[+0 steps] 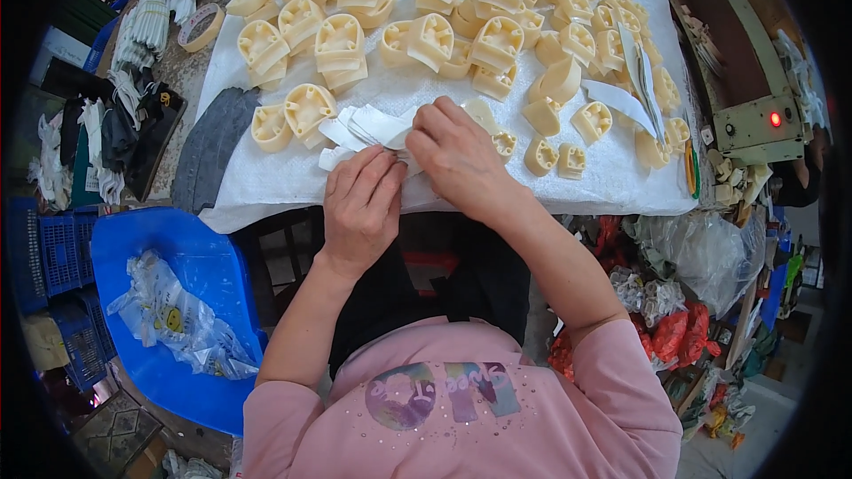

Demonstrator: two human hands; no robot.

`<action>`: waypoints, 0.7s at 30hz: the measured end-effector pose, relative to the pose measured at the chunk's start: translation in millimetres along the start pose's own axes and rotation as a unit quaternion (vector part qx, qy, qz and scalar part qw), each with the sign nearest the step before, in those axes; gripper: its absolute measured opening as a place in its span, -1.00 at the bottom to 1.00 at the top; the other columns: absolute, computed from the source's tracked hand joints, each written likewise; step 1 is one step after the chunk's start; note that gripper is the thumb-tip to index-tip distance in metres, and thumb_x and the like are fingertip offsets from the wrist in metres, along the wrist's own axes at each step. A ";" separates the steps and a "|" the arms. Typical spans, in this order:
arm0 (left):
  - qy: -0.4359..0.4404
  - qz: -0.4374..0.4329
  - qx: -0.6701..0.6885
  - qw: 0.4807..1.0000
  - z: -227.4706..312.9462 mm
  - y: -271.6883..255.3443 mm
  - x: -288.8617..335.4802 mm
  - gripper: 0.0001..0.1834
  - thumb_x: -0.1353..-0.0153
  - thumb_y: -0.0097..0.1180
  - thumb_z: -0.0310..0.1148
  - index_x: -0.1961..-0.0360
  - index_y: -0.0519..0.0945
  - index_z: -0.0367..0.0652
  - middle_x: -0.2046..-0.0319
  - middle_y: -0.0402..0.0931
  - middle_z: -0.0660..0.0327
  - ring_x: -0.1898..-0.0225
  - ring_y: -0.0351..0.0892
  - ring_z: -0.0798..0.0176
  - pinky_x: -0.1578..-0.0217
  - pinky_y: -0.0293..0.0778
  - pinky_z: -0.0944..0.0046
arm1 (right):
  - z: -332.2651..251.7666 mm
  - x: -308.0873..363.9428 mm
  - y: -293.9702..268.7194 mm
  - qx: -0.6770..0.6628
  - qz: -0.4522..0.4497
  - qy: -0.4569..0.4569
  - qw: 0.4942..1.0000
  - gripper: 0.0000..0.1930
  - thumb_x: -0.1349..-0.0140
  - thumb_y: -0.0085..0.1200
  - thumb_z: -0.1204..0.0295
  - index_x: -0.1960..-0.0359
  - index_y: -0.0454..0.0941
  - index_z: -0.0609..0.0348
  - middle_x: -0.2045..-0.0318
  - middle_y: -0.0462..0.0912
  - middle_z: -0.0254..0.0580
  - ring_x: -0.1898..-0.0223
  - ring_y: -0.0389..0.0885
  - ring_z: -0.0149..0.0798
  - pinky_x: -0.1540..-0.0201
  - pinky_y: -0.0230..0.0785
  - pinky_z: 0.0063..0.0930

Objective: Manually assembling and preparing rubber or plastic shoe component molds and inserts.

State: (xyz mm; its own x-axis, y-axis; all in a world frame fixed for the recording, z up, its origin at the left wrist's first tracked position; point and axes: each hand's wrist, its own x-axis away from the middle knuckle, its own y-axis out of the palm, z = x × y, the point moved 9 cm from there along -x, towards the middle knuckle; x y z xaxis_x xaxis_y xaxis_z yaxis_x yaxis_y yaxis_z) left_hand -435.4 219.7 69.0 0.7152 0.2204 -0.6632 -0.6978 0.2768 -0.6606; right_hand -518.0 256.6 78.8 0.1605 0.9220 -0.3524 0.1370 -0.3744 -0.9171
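1. We have the white strips in a loose, overlapping bunch on the near part of the white cloth, at the fingertips of both hands.
2. Our left hand comes in from below, its fingers bent and close together, their tips touching the near side of the bunch. The thumb is hidden, so we cannot tell whether these fingers pinch anything.
3. Our right hand has its fingers curled together, grasping the right end of the bunch; its palm faces down.
4. Just beyond the bunch and to its left, we see two cream moulded pieces touching each other. Many more like them crowd the far part of the cloth, some stacked.
5. To the right, long curved white sheets lie across some of the moulded pieces.
6. Down to our left stands a blue tub with a crumpled clear plastic bag inside.
7. At our right, a green machine shows a lit red lamp.
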 end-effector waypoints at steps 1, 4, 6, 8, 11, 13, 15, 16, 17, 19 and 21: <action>-0.001 0.003 -0.008 1.000 0.2 0.2 0.8 -0.74 0.15 0.20 -0.63 0.34 0.59 -0.23 0.23 0.53 0.18 0.07 0.49 0.12 0.10 0.35 0.20 | 4.9 1.6 -0.4 -0.013 0.004 0.005 1.000 -0.92 0.09 0.02 0.52 0.50 0.45 0.23 0.37 0.42 -0.14 0.22 0.39 -0.14 0.17 0.34 -0.40; 0.004 0.001 -0.008 1.000 0.7 1.5 0.7 -0.75 0.14 0.19 -0.63 0.33 0.59 -0.22 0.22 0.53 0.19 0.07 0.49 0.12 0.11 0.35 0.19 | 10.9 2.1 -1.1 -0.030 0.009 0.010 0.999 -0.92 0.09 0.02 0.51 0.51 0.45 0.23 0.38 0.41 -0.15 0.23 0.40 -0.14 0.19 0.35 -0.40; -0.002 0.000 -0.003 1.000 -0.7 2.0 2.5 -0.74 0.14 0.19 -0.63 0.33 0.59 -0.22 0.22 0.53 0.19 0.07 0.49 0.12 0.11 0.35 0.19 | 10.6 1.8 -1.5 -0.034 0.010 0.009 0.999 -0.92 0.09 0.02 0.51 0.51 0.45 0.23 0.38 0.41 -0.15 0.24 0.40 -0.15 0.20 0.36 -0.40; -0.008 0.000 0.003 1.000 -1.7 2.1 3.4 -0.74 0.14 0.18 -0.64 0.33 0.59 -0.22 0.22 0.53 0.19 0.07 0.49 0.12 0.10 0.35 0.19 | 7.7 1.5 -3.8 -0.038 0.018 0.004 0.999 -0.92 0.09 0.02 0.50 0.52 0.45 0.23 0.39 0.41 -0.14 0.25 0.40 -0.15 0.21 0.35 -0.39; -0.013 0.007 0.011 1.000 -3.5 1.0 3.0 -0.73 0.14 0.18 -0.65 0.32 0.59 -0.22 0.21 0.53 0.18 0.07 0.49 0.12 0.09 0.34 0.20 | -3.5 -2.7 -4.9 0.005 -0.004 -0.017 1.000 -0.91 0.09 0.02 0.48 0.52 0.45 0.23 0.40 0.41 -0.13 0.26 0.40 -0.14 0.22 0.35 -0.39; -0.017 0.014 0.023 1.000 -5.7 0.1 3.9 -0.71 0.15 0.18 -0.65 0.30 0.58 -0.22 0.21 0.54 0.17 0.07 0.50 0.11 0.09 0.33 0.21 | -6.6 -3.8 -1.2 0.027 -0.012 -0.022 0.999 -0.90 0.08 0.02 0.47 0.52 0.44 0.23 0.40 0.41 -0.12 0.26 0.40 -0.14 0.22 0.35 -0.39; -0.018 0.016 0.022 0.999 -6.1 0.2 4.7 -0.67 0.15 0.19 -0.64 0.26 0.59 -0.22 0.19 0.53 0.17 0.07 0.49 0.12 0.08 0.33 0.21 | -6.8 -3.3 2.2 0.050 -0.020 -0.026 0.998 -0.90 0.08 0.02 0.46 0.52 0.44 0.23 0.41 0.41 -0.12 0.26 0.41 -0.13 0.22 0.35 -0.39; -0.018 0.018 0.021 0.999 -6.1 0.2 4.7 -0.64 0.15 0.19 -0.64 0.23 0.59 -0.22 0.17 0.53 0.17 0.06 0.48 0.13 0.08 0.32 0.20 | -1.5 -2.4 0.8 0.032 -0.007 -0.006 0.999 -0.89 0.09 0.02 0.48 0.51 0.44 0.24 0.41 0.40 -0.11 0.26 0.40 -0.13 0.22 0.35 -0.38; -0.018 0.019 0.021 0.999 -4.7 0.1 3.6 -0.64 0.15 0.19 -0.64 0.23 0.59 -0.22 0.17 0.53 0.17 0.06 0.48 0.13 0.08 0.32 0.20 | 3.9 -1.4 -0.3 0.015 0.006 0.013 1.000 -0.89 0.10 0.02 0.50 0.50 0.43 0.25 0.42 0.40 -0.11 0.27 0.40 -0.12 0.22 0.34 -0.37; -0.021 -0.010 -0.014 1.000 -0.8 5.3 1.3 -0.58 0.15 0.18 -0.62 0.15 0.58 -0.20 0.14 0.50 0.19 0.05 0.44 0.15 0.06 0.30 0.20 | 9.0 0.8 1.1 -0.011 0.022 0.022 0.999 -0.88 0.11 0.02 0.54 0.47 0.42 0.26 0.41 0.40 -0.09 0.26 0.40 -0.09 0.20 0.34 -0.34; -0.024 -0.024 -0.026 0.999 -0.2 8.2 1.7 -0.57 0.14 0.17 -0.60 0.13 0.58 -0.20 0.13 0.48 0.20 0.05 0.42 0.16 0.06 0.30 0.20 | 12.7 2.3 1.7 -0.036 0.038 0.031 0.998 -0.85 0.13 0.01 0.58 0.44 0.41 0.28 0.40 0.41 -0.07 0.26 0.39 -0.06 0.19 0.34 -0.32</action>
State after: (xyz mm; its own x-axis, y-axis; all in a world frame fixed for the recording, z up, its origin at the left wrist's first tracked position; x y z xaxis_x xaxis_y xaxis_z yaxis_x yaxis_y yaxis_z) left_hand -439.9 222.1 62.3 0.7485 0.2527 -0.6131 -0.6623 0.2395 -0.7099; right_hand -529.8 259.3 74.1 0.2320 0.8838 -0.4063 0.1912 -0.4510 -0.8718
